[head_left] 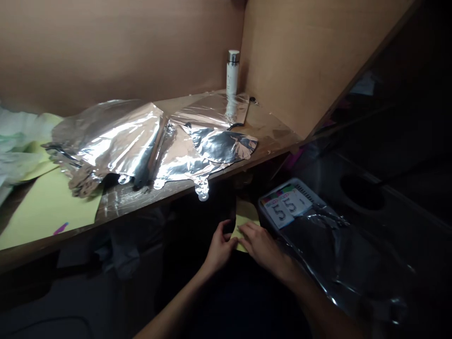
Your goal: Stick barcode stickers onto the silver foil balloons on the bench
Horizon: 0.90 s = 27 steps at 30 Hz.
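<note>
Below the edge of the counter (pixel 120 205), the left grip (pixel 219 249) and right grip (pixel 260 249) are clamping a yellow paper (pixel 246 219) between them, just beside each other. Keeping the fingers flat and even along its edge would likely hold it steadiest. On the counter, one white bottle (pixel 232 70) is standing behind at least two sheets of crumpled foil (pixel 109 141), and one pale yellow sheet (pixel 45 212) is lying underneath them. To the right, one grey plastic crate (pixel 293 221) is carrying two cards (pixel 280 212) printed with 5, beneath one clear plastic sheet (pixel 339 254).
</note>
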Each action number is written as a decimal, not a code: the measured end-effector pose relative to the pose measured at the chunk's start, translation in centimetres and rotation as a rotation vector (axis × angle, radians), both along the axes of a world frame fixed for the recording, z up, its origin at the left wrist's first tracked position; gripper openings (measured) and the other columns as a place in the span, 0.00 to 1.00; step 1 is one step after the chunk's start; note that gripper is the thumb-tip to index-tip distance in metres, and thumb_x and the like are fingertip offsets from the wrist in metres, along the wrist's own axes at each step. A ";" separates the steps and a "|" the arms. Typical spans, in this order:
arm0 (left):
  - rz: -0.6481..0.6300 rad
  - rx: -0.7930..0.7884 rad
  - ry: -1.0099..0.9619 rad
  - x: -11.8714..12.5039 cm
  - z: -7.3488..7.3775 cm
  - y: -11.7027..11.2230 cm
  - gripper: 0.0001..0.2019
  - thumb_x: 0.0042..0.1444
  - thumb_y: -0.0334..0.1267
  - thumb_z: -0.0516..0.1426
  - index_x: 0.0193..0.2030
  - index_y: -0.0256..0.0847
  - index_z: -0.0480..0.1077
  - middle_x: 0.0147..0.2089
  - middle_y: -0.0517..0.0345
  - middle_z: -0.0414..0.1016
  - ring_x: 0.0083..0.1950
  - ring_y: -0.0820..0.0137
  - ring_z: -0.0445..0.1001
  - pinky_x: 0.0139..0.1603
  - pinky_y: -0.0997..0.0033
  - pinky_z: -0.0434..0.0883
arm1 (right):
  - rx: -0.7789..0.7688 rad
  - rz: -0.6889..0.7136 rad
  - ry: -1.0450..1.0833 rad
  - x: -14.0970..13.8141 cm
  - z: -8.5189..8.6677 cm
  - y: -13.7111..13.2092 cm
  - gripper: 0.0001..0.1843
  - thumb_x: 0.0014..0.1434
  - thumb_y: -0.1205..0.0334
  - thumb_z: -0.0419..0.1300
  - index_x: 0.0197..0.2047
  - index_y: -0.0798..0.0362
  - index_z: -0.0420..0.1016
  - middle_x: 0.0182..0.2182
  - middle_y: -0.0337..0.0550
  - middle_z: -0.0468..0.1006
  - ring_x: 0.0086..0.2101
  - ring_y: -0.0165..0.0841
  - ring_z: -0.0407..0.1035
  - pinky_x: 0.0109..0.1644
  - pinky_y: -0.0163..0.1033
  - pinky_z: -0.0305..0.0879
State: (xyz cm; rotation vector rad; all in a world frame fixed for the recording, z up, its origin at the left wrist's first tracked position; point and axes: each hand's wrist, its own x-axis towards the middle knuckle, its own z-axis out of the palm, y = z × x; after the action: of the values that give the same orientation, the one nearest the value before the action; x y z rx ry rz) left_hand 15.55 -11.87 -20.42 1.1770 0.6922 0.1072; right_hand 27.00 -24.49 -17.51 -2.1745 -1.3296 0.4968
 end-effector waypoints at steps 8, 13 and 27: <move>-0.029 0.006 0.040 -0.7 -3.9 -0.1 0.40 0.50 0.29 0.59 0.70 0.37 0.48 0.38 0.54 0.77 0.28 0.74 0.71 0.28 0.77 0.63 | 0.047 0.030 0.045 -0.5 -4.4 -0.1 0.05 0.65 0.68 0.58 0.41 0.55 0.76 0.39 0.45 0.74 0.39 0.34 0.71 0.46 0.37 0.68; -0.106 0.273 0.008 -1.0 -2.9 -0.7 0.39 0.53 0.27 0.56 0.72 0.40 0.50 0.34 0.60 0.74 0.32 0.73 0.70 0.34 0.76 0.63 | 0.084 0.012 0.038 -0.6 -4.9 -0.2 0.07 0.62 0.71 0.59 0.31 0.55 0.72 0.32 0.42 0.72 0.34 0.31 0.69 0.39 0.34 0.64; -0.172 0.241 -0.076 -1.0 1.1 0.5 0.35 0.56 0.28 0.55 0.70 0.44 0.49 0.38 0.58 0.75 0.33 0.73 0.72 0.32 0.77 0.64 | 0.212 -0.302 0.324 1.4 -4.1 -0.2 0.08 0.63 0.66 0.56 0.33 0.56 0.74 0.26 0.40 0.77 0.27 0.30 0.72 0.31 0.32 0.66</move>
State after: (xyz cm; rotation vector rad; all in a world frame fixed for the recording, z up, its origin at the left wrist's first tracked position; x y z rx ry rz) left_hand 14.52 -11.32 -19.36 1.4512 0.5186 0.0916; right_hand 28.41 -24.71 -21.64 -1.9713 -0.8250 0.5338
